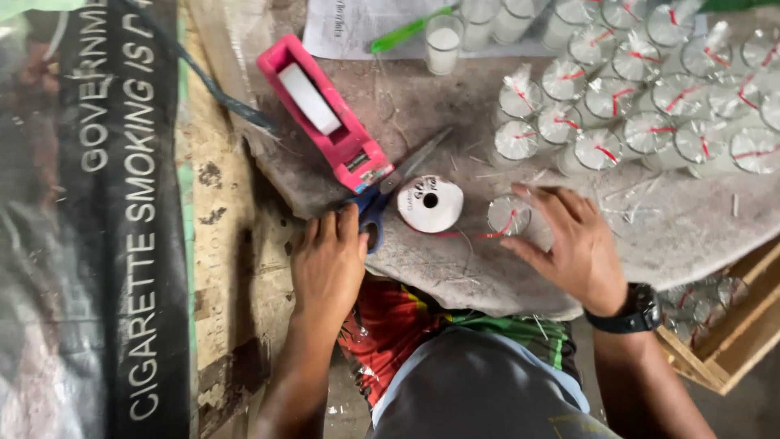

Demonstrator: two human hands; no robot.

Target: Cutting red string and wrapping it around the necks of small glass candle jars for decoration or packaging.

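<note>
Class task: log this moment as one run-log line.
left hand: on scissors | right hand: touching wrapped cup | ribbon spool: between hands

Ribbon spool [430, 203] sits mid-tabletop [455, 268], scissors [388, 195] touching its left side, tape dispenser [325, 114] behind them. Wrapped cup [509, 216] just right of spool, under right hand [573, 244]. Left hand [329, 264] at scissors' handles. Cluster of wrapped cups [642, 97] behind right. Crate [731, 341] right, below tabletop edge.
</note>
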